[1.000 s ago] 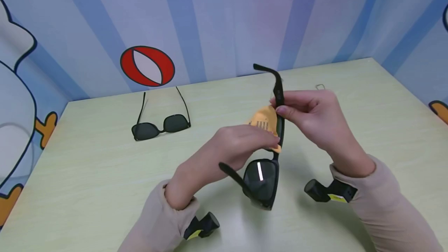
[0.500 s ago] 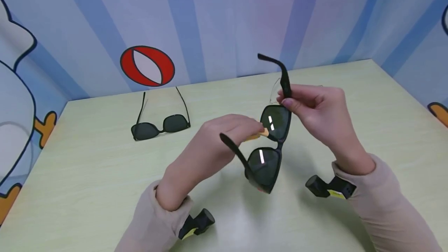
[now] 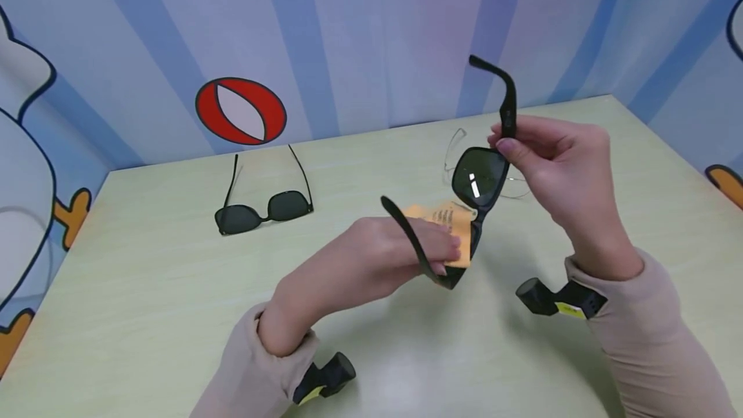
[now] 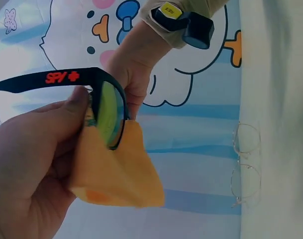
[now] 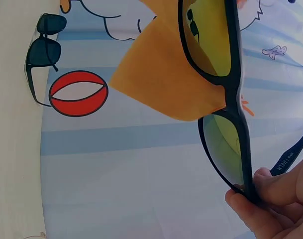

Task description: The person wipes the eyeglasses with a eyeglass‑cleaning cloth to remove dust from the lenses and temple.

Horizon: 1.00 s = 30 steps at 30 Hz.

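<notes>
Held up over the table is a pair of black sunglasses (image 3: 478,176), its arms unfolded and its front on a slant. My right hand (image 3: 571,179) pinches it at one corner, by the hinge. At the other lens, my left hand (image 3: 377,253) grips an orange cleaning cloth (image 3: 463,231) with dark print, pressed against the glass. In the left wrist view the cloth (image 4: 119,169) drapes below that lens, and the sunglasses arm (image 4: 56,78) carries red lettering. From the right wrist, the cloth (image 5: 166,74) shows behind the frame; my left fingers are mostly hidden there.
A second pair of dark sunglasses (image 3: 240,218) lies on the pale table (image 3: 145,276) at the back left, arms open. Thin wire-rimmed glasses (image 4: 248,139) lie at the back, partly behind my right hand in the head view. A striped, printed backdrop (image 3: 348,37) stands behind the table.
The cloth has gone from the upper lens to the lower one with my left hand. My right hand has lifted the sunglasses up and to the right, uncovering more of the wire-rimmed glasses.
</notes>
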Motion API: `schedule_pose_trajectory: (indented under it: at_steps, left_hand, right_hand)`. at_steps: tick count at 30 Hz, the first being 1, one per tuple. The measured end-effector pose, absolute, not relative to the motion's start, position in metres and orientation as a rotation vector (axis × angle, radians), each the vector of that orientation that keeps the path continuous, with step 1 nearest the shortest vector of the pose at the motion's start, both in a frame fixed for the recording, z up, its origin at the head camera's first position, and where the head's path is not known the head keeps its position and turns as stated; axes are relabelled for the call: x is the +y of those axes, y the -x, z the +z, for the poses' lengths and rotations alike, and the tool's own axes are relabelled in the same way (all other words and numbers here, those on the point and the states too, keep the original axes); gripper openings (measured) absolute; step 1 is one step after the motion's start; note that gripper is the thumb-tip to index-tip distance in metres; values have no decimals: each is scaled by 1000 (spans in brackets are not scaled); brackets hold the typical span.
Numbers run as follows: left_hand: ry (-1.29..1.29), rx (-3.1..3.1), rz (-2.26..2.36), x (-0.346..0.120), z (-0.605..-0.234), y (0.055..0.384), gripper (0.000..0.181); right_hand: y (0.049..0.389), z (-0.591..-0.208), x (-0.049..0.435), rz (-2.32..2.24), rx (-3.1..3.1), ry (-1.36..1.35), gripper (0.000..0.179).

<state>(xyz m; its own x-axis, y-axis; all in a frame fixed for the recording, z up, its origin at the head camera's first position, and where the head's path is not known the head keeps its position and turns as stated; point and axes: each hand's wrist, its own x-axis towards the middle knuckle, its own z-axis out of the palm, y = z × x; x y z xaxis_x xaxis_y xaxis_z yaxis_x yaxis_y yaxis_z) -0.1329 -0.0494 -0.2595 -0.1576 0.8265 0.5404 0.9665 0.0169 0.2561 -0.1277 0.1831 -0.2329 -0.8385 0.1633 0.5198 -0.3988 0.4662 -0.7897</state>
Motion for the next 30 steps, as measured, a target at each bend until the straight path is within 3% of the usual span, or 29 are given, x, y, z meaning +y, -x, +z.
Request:
schedule_pose_trajectory:
  at_steps: [15, 21, 30]
  left_hand:
    - [1726, -1930, -667, -41, -268, 133, 18]
    - [1781, -1854, -546, -32, -275, 130, 23]
    - [1842, -2053, -706, -29, -277, 129, 17]
  right_hand:
    - [130, -239, 177, 1269, -2162, -223, 20]
    - [132, -244, 173, 1211, -2165, -262, 19]
    - [129, -239, 179, 1223, -2155, -227, 19]
